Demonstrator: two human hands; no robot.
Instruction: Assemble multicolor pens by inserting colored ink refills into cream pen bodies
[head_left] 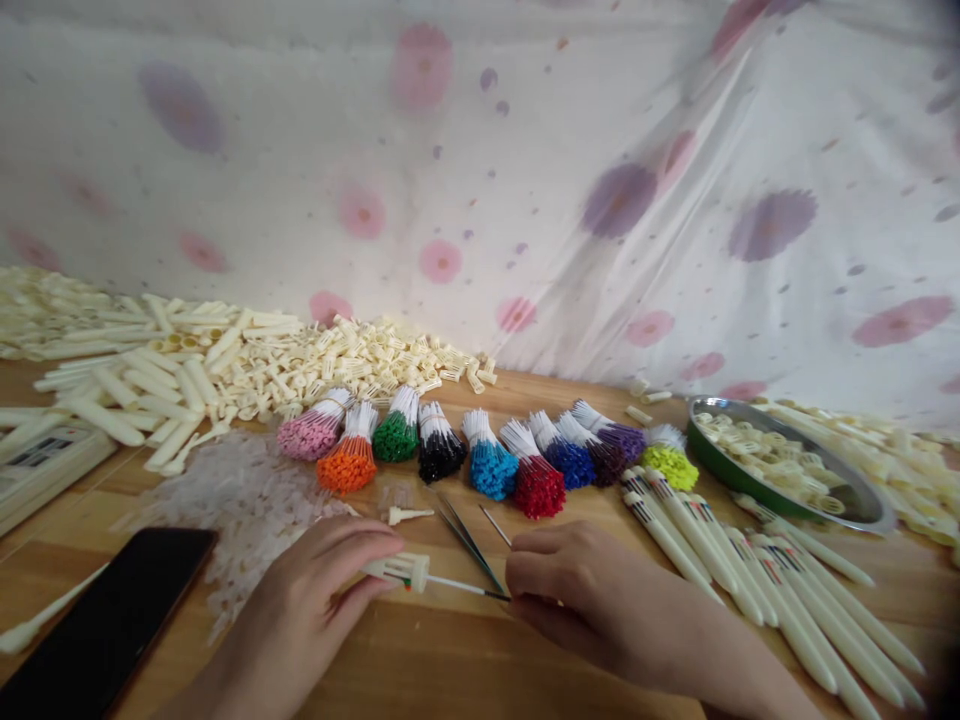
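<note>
My left hand (319,590) pinches a cream slotted pen part (411,570) between thumb and fingers, its open end facing right. Small spots of colour, green and orange among them, show in its slots. A thin white pen refill (457,583) with a dark end runs from that opening to my right hand (566,590), whose closed fingers grip the dark end. How far the refill reaches inside is hidden. Just beyond the hands lie metal tweezers (472,545), one loose refill (495,525) and a small cream piece with a thin tip (411,515).
Bundles of refills in several colours stand in a row, from the pink bundle (313,428) to the yellow bundle (670,460). Finished-looking pens (787,590) and a green-sided bowl (765,480) lie right. Left are a phone (112,620), clear plastic bits (247,500) and cream parts (300,365).
</note>
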